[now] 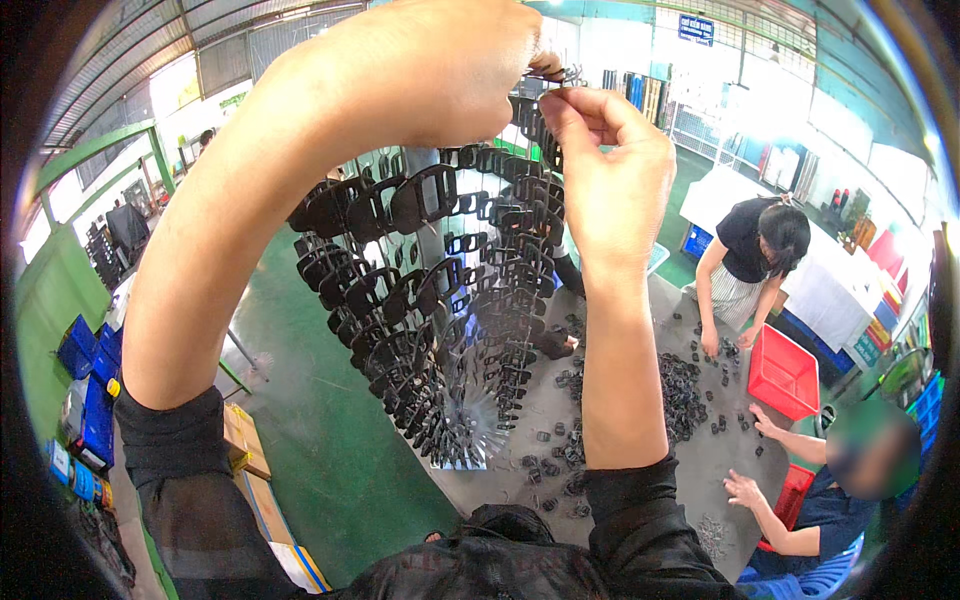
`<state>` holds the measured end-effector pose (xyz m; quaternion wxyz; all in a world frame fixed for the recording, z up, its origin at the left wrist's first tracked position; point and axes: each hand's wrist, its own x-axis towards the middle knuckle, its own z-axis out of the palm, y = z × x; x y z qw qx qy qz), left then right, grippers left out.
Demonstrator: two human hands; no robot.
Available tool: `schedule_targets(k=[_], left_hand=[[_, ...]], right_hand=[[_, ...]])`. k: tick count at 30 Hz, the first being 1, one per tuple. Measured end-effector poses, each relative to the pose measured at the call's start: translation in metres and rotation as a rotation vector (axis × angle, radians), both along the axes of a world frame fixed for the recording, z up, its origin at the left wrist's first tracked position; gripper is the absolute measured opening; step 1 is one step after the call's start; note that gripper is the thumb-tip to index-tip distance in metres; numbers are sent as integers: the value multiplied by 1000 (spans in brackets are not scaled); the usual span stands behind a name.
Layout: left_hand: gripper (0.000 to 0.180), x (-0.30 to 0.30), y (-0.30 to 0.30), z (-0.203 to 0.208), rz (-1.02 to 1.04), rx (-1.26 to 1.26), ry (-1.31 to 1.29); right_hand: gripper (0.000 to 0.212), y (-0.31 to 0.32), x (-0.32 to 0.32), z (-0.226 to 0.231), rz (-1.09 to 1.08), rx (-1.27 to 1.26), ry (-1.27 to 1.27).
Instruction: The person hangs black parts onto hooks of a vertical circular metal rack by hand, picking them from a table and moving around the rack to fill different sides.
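Observation:
Both of my arms are raised in front of me at the top of a tall hanging rack of black plastic buckle-like parts (425,200). My left hand (480,75) is bent over the rack's top edge, its fingers closed on something small that the hand mostly hides. Beside it, my right hand (625,150) pinches with thumb and forefinger close to a dark piece; what lies in the pinch is too small to make out. The parts hang in several tiers on thin metal prongs, and the rack narrows downward in view.
A grey table (510,480) holds a pile of loose black parts (690,400). Two people work at its right, near a red basket (783,372). Another person's hand (568,343) shows behind the rack. Cardboard boxes (250,445) and blue bins (92,420) stand at left.

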<state>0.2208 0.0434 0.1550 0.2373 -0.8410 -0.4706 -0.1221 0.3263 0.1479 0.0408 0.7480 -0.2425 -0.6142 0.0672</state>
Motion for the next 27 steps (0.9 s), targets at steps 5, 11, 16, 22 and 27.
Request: schedule_targets(k=[5,11,16,22,27], left_hand=[[28,0,7,-8,-27,78,28],[35,13,4,-4,88,-31,3],[40,-4,-5,-1,167,-101,-80],[39,-8,-5,0,97,-152,-135],[44,-13,-11,-6,41,-55,-2]], right_hand=[[11,17,8,2,251,-39,27],[19,25,50,-1,567,-154,91],[22,49,122,-30,500,-292,132],[26,88,201,-40,-144,-528,-332],[30,63,164,-43,-516,-449,-446]])
